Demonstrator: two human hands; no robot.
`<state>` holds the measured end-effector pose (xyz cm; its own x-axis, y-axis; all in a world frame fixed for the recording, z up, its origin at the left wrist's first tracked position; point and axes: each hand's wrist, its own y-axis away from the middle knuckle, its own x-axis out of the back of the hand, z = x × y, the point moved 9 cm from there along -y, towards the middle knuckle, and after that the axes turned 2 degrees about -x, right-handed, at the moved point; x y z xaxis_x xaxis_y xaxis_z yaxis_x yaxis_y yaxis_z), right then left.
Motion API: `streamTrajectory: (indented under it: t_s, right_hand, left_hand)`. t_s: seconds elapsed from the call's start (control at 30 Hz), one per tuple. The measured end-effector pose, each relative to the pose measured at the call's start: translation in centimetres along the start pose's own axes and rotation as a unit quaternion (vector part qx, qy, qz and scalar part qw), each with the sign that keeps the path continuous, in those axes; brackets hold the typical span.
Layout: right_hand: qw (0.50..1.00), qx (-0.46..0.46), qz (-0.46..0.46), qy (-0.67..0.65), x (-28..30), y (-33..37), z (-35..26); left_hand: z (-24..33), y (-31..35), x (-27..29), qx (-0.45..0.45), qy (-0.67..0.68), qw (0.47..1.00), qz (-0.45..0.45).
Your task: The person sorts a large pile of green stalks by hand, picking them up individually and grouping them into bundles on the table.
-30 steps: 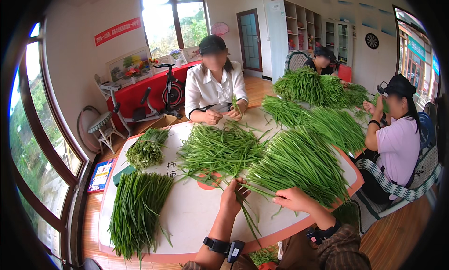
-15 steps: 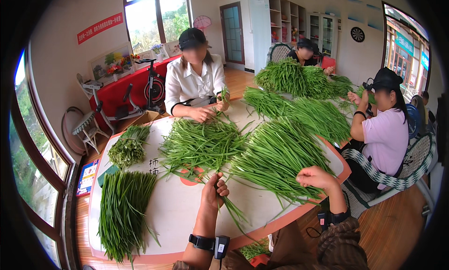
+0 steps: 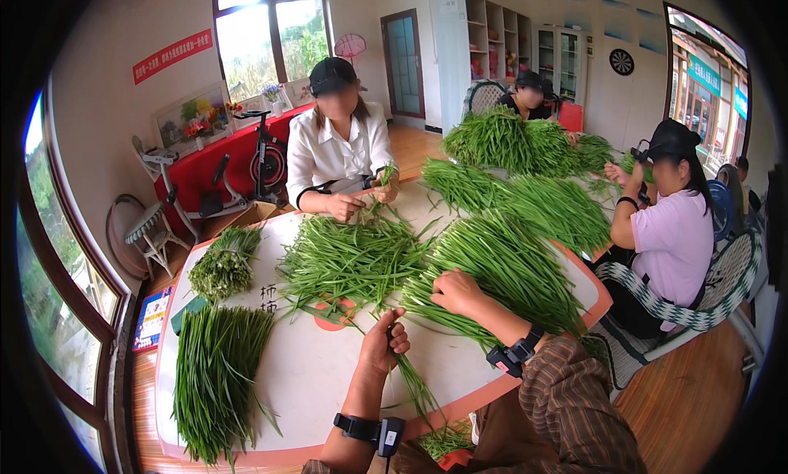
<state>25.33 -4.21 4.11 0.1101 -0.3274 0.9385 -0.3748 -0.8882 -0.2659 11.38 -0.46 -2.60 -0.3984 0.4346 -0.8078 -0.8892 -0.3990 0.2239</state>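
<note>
My left hand (image 3: 384, 343) is closed round a thin bunch of garlic chives (image 3: 417, 385), whose leaf ends hang down toward the near table edge. My right hand (image 3: 458, 293) pinches at the pale stem ends of a large pile of garlic chives (image 3: 501, 256) on the right; its fingertips are partly hidden. Beyond my left hand lies a looser heap of garlic chives (image 3: 349, 256). A neat stack of long garlic chives (image 3: 217, 375) rests at the table's left, with a smaller bundle (image 3: 223, 270) behind it, pale ends toward me.
The white table (image 3: 320, 392) has a pinkish border. Across it a person in white (image 3: 341, 154) handles green stems. A person in pink (image 3: 669, 228) sits at the right, another (image 3: 525, 100) at the far end. More chives (image 3: 509, 141) are heaped there. Chives lie in a red container (image 3: 453, 457) below the near edge.
My right hand has moved left and away from me, from the leaf end of the right pile to its stem ends. My left hand keeps hold of its chives, nearly unmoved.
</note>
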Motion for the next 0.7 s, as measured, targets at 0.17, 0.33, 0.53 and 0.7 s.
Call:
streamTrajectory:
  t_s: [0.17,0.33,0.53,0.7]
  right_hand:
    - [0.984,-0.078,0.054,-0.148,1.3,0.4,0.4]
    - [0.888,-0.045,0.092,-0.448,2.0,3.5,-1.5]
    - [0.921,-0.023,0.067,-0.383,0.8,6.6,-5.7]
    - [0.916,-0.010,-0.039,-0.400,1.6,8.1,-6.4]
  left_hand:
    - [0.6,0.7,0.6,-0.017,-0.005,1.000,0.000]
    - [1.0,1.1,-0.8,-0.033,-0.064,0.997,-0.009]
    - [0.5,1.2,-1.5,-0.022,-0.108,0.993,-0.043]
    - [2.0,0.7,0.7,-0.083,-0.102,0.991,0.038]
